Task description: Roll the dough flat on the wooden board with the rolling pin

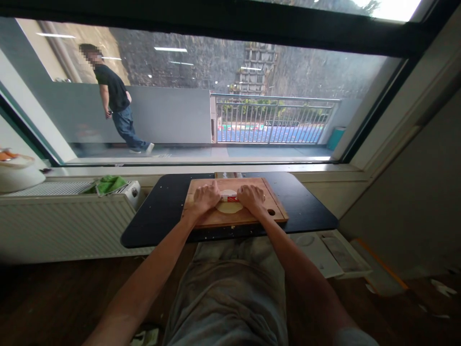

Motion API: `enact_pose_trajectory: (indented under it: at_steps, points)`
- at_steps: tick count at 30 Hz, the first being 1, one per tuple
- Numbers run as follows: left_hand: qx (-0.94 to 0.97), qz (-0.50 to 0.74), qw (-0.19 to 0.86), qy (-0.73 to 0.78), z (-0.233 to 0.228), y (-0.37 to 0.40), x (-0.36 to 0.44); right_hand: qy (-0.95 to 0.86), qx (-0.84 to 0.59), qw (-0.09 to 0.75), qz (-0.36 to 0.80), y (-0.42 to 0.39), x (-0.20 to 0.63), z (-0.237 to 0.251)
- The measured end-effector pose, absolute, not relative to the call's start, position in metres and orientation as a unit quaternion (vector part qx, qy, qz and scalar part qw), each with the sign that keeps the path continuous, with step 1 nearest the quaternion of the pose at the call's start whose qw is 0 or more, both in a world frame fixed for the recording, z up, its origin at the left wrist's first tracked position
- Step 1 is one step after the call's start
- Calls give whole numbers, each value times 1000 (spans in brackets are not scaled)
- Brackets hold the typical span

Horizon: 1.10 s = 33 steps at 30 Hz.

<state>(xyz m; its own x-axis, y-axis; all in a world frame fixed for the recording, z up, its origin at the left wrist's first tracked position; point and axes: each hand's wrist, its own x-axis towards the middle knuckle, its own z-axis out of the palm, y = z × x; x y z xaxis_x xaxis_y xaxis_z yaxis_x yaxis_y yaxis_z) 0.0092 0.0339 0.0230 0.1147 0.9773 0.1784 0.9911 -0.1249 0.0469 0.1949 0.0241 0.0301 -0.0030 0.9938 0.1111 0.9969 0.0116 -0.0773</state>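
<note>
A wooden board [277, 207] lies on a small black table [309, 211] in front of me. On the board rests a flat pale round of dough [229, 207]. Across the dough lies a roller-like cylinder with a red and white label [229, 197]. My left hand [206, 197] presses down on its left end with fingers curled over it. My right hand [252, 197] does the same on its right end. Both forearms reach out over my lap.
A white radiator [65, 216] stands to the left with a green cloth [110, 184] on top. A white bowl [18, 175] sits at far left. Behind the table is a large window; outside, a person walks along a balcony. White trays [324, 250] lie on the floor at right.
</note>
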Motion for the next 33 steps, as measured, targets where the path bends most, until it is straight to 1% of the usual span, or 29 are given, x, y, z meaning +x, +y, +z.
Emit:
enact_pose_trajectory:
  at_steps: [3, 7, 13, 17, 21, 25, 28, 33]
  points:
    - [-738, -90, 37, -668, 26, 44, 11, -708, -699, 94, -20, 35, 196, 33]
    - [-736, -98, 11, -670, 33, 58, 12, -705, -701, 107, -23, 51, 194, 35]
    - [-727, -89, -15, -681, 38, 65, 14, -712, -696, 90, 1, 60, 195, 40]
    - [-717, -83, -23, -691, 37, 53, 16, -711, -696, 101, -15, 51, 198, 36]
    - [-739, -72, -5, -670, 33, 34, 12, -706, -700, 105, -34, 35, 198, 30]
    - [-746, -90, 28, -660, 27, 24, 6, -709, -696, 106, -46, 25, 196, 26]
    - [-745, -90, 33, -661, 26, 30, 6, -722, -683, 99, -52, 27, 197, 26]
    - [-735, -86, 11, -673, 29, 49, 9, -727, -678, 101, -48, 39, 196, 29]
